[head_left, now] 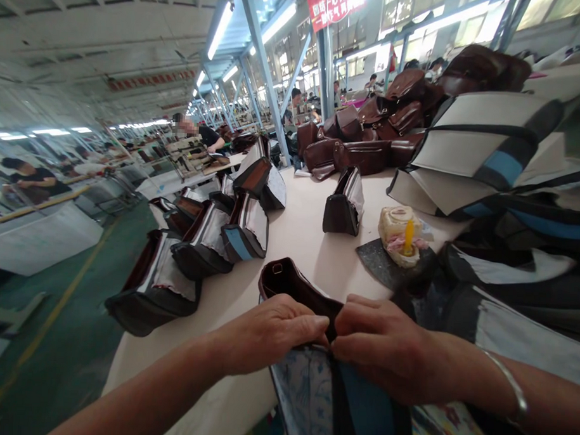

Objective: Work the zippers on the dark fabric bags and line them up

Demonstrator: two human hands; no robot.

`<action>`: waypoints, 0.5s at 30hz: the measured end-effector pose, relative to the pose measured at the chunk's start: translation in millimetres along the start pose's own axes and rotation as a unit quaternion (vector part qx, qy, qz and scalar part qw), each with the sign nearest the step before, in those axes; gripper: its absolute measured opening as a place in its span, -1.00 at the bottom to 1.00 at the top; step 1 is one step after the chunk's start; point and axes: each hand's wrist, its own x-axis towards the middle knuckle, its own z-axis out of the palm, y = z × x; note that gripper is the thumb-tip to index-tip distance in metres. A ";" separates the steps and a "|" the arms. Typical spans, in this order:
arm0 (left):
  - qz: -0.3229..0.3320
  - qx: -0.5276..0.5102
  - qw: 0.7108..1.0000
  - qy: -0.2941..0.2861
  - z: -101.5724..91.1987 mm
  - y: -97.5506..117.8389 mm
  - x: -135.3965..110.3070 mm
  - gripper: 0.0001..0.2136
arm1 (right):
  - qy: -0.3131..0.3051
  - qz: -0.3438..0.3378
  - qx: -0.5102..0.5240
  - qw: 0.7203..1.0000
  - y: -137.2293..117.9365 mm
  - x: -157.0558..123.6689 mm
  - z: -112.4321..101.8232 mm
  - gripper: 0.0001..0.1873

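While pinching handbag [292,284], 2 hands [271,334] [380,347] together

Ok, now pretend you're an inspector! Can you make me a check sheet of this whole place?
Surface: long cream worktable, with bags standing on it.
Job's things: dark brown bag with a patterned lining, held at its top edge.
Clutter: row of open bags; pile of brown leather bags; stack of white-and-blue bags; pale block with a yellow piece, on a dark flat piece.
Grippers: left hand and right hand both pinch the bag's edge; metal bangle on the right wrist.
Cables: nothing seen.
Surroundings: green floor, strip lights, and a co-worker at a nearby table.
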 end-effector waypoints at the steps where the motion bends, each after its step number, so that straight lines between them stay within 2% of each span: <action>1: -0.005 0.003 1.000 -0.008 1.0 -2.9 1.4 -0.61 | -0.011 -0.009 -0.019 1.000 0.2 -0.8 -1.2 -0.81; 3: -0.006 0.022 1.000 -0.020 4.8 -6.8 3.3 -0.65 | -0.025 -0.017 -0.042 0.999 0.4 -3.4 -2.9 -0.79; 5: 0.015 0.053 0.998 -0.009 9.8 -7.1 3.1 -0.70 | -0.020 -0.004 0.002 1.000 1.2 -7.4 -4.1 -0.83; 7: 0.048 0.094 0.994 0.018 14.5 -4.9 0.9 -0.74 | -0.001 0.069 0.128 0.989 3.1 -11.9 -5.9 -0.83; 9: 0.077 0.132 0.987 0.048 17.9 -2.0 -2.3 -0.76 | 0.019 0.177 0.262 0.948 5.4 -14.6 -9.4 -0.74; 11: 0.093 0.154 0.981 0.066 19.8 -0.1 -5.1 -0.76 | 0.013 0.248 0.314 0.916 6.8 -13.2 -14.4 -0.66; 13: 0.098 0.163 0.979 0.074 20.9 0.5 -6.9 -0.76 | -0.021 0.238 0.298 0.924 6.5 -7.9 -19.0 -0.64; 15: 0.100 0.171 0.977 0.082 22.2 0.5 -7.7 -0.76 | -0.060 0.189 0.268 0.943 5.4 -1.5 -20.6 -0.68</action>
